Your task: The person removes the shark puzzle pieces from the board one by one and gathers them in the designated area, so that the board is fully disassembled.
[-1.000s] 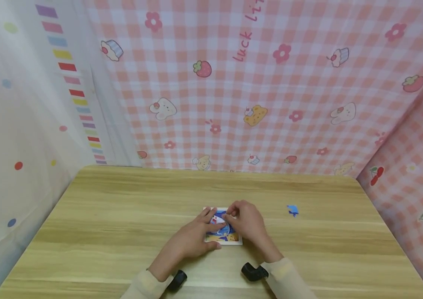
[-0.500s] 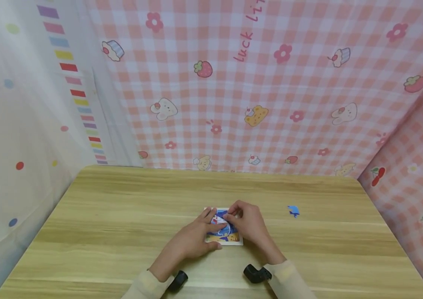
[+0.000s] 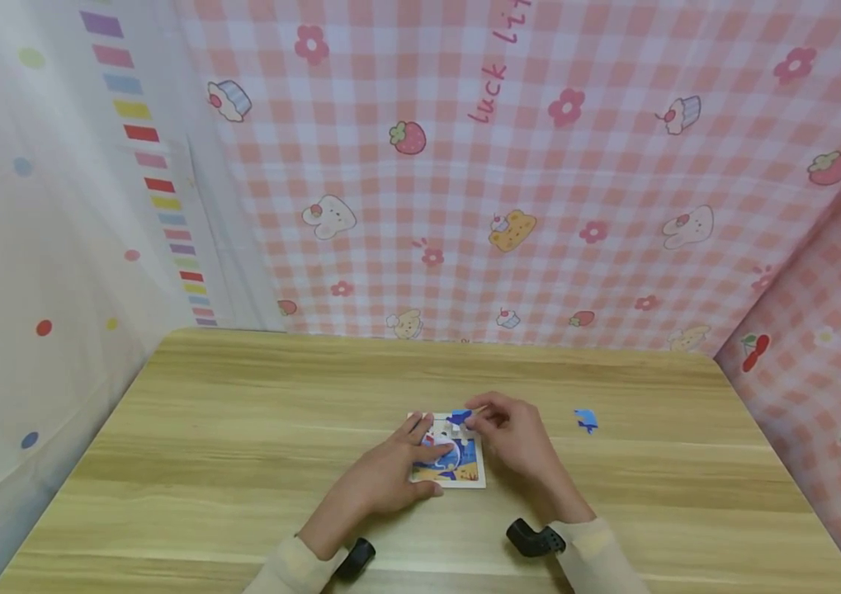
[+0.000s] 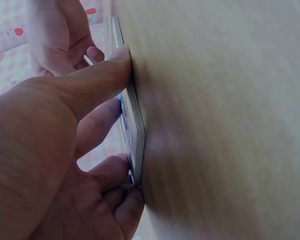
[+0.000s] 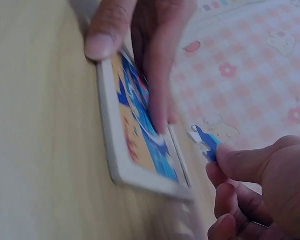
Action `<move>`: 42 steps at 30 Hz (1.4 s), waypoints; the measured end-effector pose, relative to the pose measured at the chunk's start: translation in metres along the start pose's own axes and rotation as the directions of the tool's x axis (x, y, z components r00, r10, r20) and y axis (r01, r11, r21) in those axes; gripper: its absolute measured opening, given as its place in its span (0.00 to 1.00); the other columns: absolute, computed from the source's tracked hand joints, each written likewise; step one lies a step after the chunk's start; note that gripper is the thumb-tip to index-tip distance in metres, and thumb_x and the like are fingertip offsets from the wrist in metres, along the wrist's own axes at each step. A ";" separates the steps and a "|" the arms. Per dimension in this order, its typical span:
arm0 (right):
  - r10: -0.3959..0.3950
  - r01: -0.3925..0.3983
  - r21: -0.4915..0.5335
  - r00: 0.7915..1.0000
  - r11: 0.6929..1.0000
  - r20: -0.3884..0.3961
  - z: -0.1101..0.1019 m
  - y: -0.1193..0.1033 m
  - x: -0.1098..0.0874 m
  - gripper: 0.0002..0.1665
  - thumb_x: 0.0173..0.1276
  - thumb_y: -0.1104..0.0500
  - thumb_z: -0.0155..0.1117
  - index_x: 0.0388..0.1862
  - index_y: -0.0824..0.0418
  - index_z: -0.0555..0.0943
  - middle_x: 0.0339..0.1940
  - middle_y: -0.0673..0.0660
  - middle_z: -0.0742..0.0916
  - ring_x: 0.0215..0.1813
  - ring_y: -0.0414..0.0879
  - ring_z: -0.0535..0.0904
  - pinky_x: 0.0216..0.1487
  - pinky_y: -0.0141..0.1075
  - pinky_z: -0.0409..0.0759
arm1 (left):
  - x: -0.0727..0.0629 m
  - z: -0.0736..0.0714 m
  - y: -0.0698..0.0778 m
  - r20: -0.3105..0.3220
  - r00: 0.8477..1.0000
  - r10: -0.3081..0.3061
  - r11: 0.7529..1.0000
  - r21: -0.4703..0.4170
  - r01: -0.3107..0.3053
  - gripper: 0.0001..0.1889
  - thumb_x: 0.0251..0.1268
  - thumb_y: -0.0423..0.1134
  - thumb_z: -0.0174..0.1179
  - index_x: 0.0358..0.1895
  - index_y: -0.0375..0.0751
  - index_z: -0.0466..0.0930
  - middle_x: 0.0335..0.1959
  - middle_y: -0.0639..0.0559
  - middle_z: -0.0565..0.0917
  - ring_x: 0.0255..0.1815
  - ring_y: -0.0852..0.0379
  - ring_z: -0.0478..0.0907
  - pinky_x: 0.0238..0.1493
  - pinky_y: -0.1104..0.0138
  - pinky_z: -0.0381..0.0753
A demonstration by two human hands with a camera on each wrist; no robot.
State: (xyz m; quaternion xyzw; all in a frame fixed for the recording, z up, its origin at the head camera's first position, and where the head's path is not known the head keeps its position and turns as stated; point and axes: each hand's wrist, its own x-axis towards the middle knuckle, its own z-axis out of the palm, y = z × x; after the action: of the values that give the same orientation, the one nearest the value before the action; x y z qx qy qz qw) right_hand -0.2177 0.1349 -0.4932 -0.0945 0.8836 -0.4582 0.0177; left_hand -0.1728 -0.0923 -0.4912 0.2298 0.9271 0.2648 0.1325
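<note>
At a wooden table (image 3: 271, 396), a person's right hand (image 3: 509, 429) is pinching a blue-and-white piece (image 3: 460, 417) between thumb and fingers at the far right corner of a framed puzzle (image 5: 114, 130), while the left hand (image 3: 386, 470), fingers spread, is pressing the frame down. A pale gap (image 3: 470, 434) is showing just below the piece, and a loose piece (image 3: 587, 421) is lying well apart to the right. The person is apparently working one piece at that gap, inward or outward being unclear, the next move probably calling for a firm pinch and a steady frame.
</note>
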 end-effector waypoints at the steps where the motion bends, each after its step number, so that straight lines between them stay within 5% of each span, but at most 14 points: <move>1: 0.004 -0.004 -0.001 1.000 1.000 0.001 -0.003 0.002 -0.001 0.07 0.71 0.60 0.70 0.46 0.51 0.88 0.31 0.50 0.89 0.31 0.42 0.80 0.28 0.29 0.76 | 0.000 0.000 0.000 0.000 1.000 0.000 1.000 0.000 0.000 0.31 0.65 0.51 0.69 0.72 0.59 0.75 0.84 0.43 0.54 0.86 0.43 0.46 0.81 0.45 0.60; 20: 0.074 -0.075 -0.028 0.996 0.997 -0.046 -0.055 0.037 -0.002 0.07 0.72 0.60 0.68 0.47 0.56 0.86 0.34 0.56 0.90 0.30 0.43 0.79 0.24 0.30 0.77 | 0.001 0.002 0.001 0.011 1.000 -0.009 1.000 -0.001 0.009 0.32 0.65 0.51 0.69 0.73 0.60 0.74 0.85 0.46 0.53 0.87 0.44 0.45 0.81 0.45 0.59; 42: 0.100 -0.118 -0.155 0.988 0.981 -0.118 -0.097 0.064 -0.003 0.09 0.74 0.60 0.66 0.49 0.58 0.87 0.37 0.57 0.90 0.36 0.42 0.81 0.35 0.30 0.79 | -0.001 0.001 -0.002 0.007 1.000 -0.020 1.000 -0.015 0.020 0.32 0.65 0.51 0.69 0.73 0.60 0.74 0.85 0.48 0.52 0.87 0.45 0.44 0.81 0.44 0.59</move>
State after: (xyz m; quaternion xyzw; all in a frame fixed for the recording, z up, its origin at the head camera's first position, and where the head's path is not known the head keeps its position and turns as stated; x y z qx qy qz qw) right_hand -0.2354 0.2499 -0.4892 -0.0218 0.9213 -0.3881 -0.0137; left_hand -0.1723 -0.0938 -0.4934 0.2204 0.9268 0.2697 0.1403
